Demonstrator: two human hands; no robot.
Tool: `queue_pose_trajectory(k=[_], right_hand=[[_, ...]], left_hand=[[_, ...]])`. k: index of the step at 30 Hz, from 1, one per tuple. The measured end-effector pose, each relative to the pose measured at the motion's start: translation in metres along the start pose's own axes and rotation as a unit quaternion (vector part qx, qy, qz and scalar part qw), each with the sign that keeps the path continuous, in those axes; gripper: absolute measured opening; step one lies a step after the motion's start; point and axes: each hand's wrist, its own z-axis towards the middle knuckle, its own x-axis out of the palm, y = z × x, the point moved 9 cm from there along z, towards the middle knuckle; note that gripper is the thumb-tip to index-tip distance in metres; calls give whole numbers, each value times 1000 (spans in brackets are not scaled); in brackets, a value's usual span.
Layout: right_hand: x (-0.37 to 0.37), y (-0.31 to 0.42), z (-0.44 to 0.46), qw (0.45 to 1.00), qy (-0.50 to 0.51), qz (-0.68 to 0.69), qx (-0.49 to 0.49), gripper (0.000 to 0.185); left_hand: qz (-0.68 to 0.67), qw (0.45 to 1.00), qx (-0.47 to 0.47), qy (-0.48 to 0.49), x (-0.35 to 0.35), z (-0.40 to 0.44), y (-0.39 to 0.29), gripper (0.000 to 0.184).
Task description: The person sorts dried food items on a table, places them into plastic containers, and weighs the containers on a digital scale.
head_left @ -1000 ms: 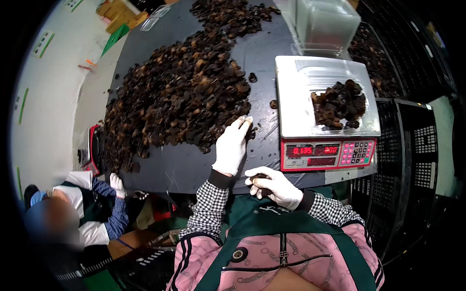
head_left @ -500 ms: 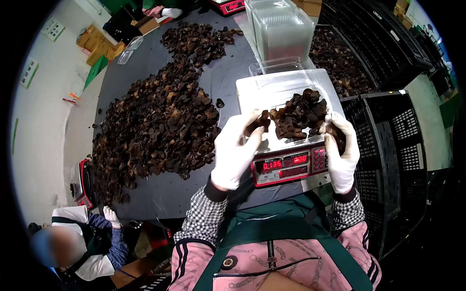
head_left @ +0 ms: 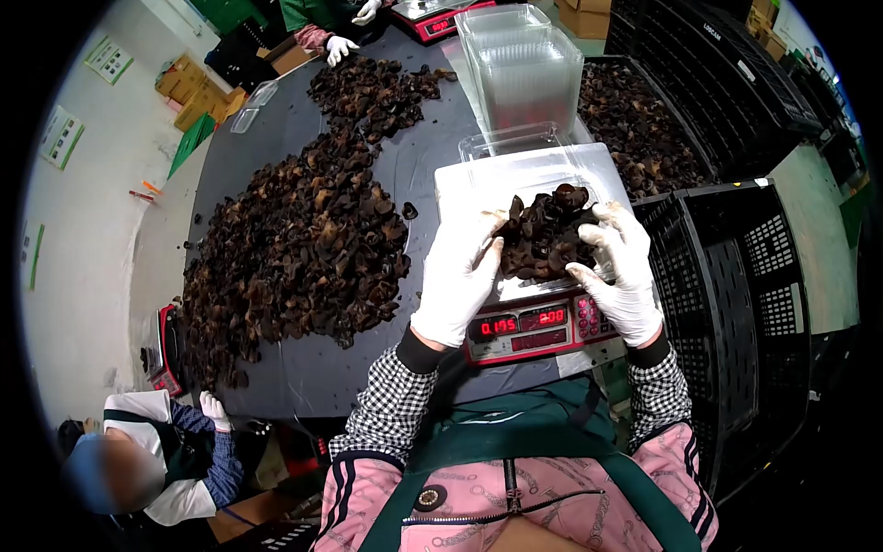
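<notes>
A heap of dark, wet wood ear mushrooms (head_left: 544,241) sits in a clear plastic tray on a digital scale (head_left: 520,333) in front of me. From the left side my left hand (head_left: 458,276), in a white glove, presses its thumb and fingers against the heap. My right hand (head_left: 618,267), gloved too, curls around the heap's right side with bent fingers. Together the hands squeeze the mushrooms between them. Red digits on the scale read about 0.195. Most of the tray is hidden under the mushrooms and hands.
A big pile of wood ear mushrooms (head_left: 294,248) spreads over the dark table (head_left: 368,368) on my left. Stacked clear trays (head_left: 529,78) stand behind the scale. Black crates (head_left: 727,304) line the right. One co-worker (head_left: 152,460) is at lower left, another co-worker's hand (head_left: 340,48) at the far end.
Both hands have closed inward on the heap, which is more compact now. The scale's reading has risen from about 0.135. At the far end, the co-worker's gloved hands have come into clearer view.
</notes>
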Motion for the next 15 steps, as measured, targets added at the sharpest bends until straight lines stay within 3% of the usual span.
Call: queue_pose_trajectory(k=[3, 5, 9, 11, 12, 15], right_hand=[[6, 0, -4, 999, 23, -47, -16, 34], [10, 8, -5, 996, 28, -74, -34, 27], [-2, 15, 1, 998, 21, -40, -38, 28], [-13, 9, 10, 999, -30, -37, -25, 31], [-14, 6, 16, 998, -38, -52, -26, 34], [-5, -5, 33, 996, -46, -68, -35, 41]], left_hand=[[-25, 998, -56, -8, -6, -12, 12, 35], [-21, 998, -47, -43, -23, -18, 8, 36], [24, 993, -84, -75, -63, -41, 32, 29], [-57, 976, -181, -112, -79, -56, 57, 22], [-69, 972, -187, -121, -83, -57, 61, 20], [48, 996, -35, -62, -69, -29, 13, 23]])
